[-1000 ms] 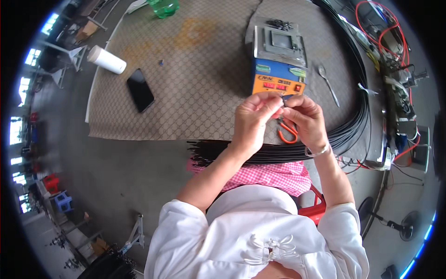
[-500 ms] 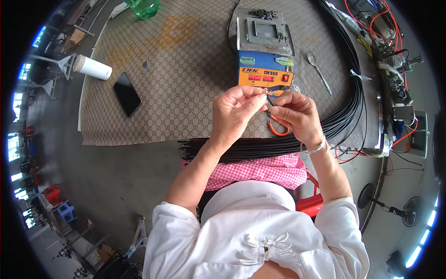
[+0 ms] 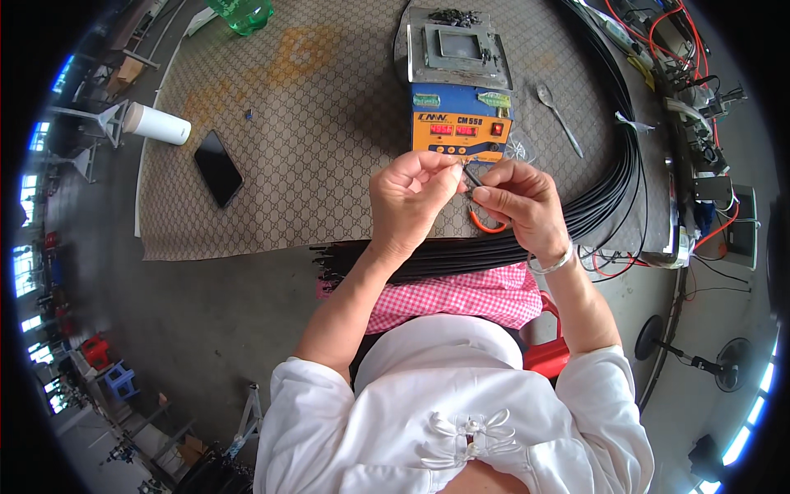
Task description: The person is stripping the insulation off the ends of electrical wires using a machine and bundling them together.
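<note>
Above the table's front edge, my left hand (image 3: pixel 414 196) and my right hand (image 3: pixel 527 206) are close together, fingers pinched. Between them runs a short piece of black cable (image 3: pixel 471 175). The right thumb and fingers grip its black jacket, while the left fingertips pinch at its end, where the fine detail is too small to make out. Partly covered by my right hand is a tool's orange looped handle (image 3: pixel 485 224). Just beyond my fingertips stands a blue and orange box with red displays (image 3: pixel 462 119), topped by a metal tray (image 3: pixel 458 51).
A thick bundle of black cables (image 3: pixel 621 185) curves along the table's right side and front edge. To the right of the box lies a spoon (image 3: pixel 559 121). At left are a phone (image 3: pixel 219 169), a white cup (image 3: pixel 157 123) and a green bottle (image 3: pixel 244 14).
Both hands have stayed at the cable, still pinching it, with small finger shifts. The view has shifted slightly, and more of the box's front panel shows now.
</note>
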`<action>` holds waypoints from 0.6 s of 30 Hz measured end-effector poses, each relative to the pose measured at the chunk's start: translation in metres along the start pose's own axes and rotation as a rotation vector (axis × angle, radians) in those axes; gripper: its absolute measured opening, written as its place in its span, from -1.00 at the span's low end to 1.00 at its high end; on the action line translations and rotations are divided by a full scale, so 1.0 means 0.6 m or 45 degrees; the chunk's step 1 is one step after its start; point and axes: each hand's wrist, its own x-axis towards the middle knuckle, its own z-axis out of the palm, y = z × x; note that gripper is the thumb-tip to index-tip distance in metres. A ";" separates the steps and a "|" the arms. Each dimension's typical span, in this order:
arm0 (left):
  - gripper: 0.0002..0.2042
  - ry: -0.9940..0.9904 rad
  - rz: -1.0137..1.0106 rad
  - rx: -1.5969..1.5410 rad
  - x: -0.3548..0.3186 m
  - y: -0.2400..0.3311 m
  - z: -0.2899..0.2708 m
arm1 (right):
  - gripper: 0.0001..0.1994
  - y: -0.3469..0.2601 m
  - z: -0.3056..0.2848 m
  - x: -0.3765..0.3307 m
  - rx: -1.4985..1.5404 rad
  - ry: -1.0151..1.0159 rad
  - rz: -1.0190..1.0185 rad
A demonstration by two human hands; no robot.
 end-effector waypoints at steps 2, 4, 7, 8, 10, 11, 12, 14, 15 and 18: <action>-0.92 -0.042 0.005 0.009 0.000 0.000 -0.004 | -0.94 -0.001 -0.001 -0.002 -0.007 -0.008 -0.016; -0.92 -0.068 0.006 0.008 -0.001 0.000 -0.007 | -0.94 0.000 0.001 -0.003 -0.024 0.003 -0.035; -0.92 -0.078 -0.003 -0.013 -0.003 0.000 -0.008 | -0.94 0.000 -0.001 -0.006 -0.017 -0.012 -0.033; -0.92 -0.077 -0.008 -0.021 -0.005 0.001 -0.007 | -0.94 0.000 -0.001 -0.006 -0.008 -0.023 -0.026; -0.91 -0.077 -0.006 -0.021 -0.006 0.002 -0.007 | -0.94 -0.001 0.001 -0.008 -0.019 -0.010 -0.052; -0.91 -0.077 0.001 -0.012 -0.006 0.003 -0.006 | -0.94 -0.002 0.002 -0.008 -0.024 -0.003 -0.065; -0.91 -0.077 0.007 -0.003 -0.006 0.003 -0.005 | -0.94 -0.002 0.001 -0.009 -0.015 -0.001 -0.058; -0.91 -0.055 0.019 -0.024 -0.008 0.002 -0.002 | -0.93 0.000 -0.001 -0.010 0.002 0.002 -0.044; -0.91 -0.045 0.025 -0.035 -0.008 0.002 0.000 | -0.93 0.001 -0.001 -0.011 0.018 0.008 -0.057; -0.91 0.028 -0.105 -0.171 -0.011 0.005 0.011 | -0.93 0.007 0.003 -0.013 0.051 0.032 -0.107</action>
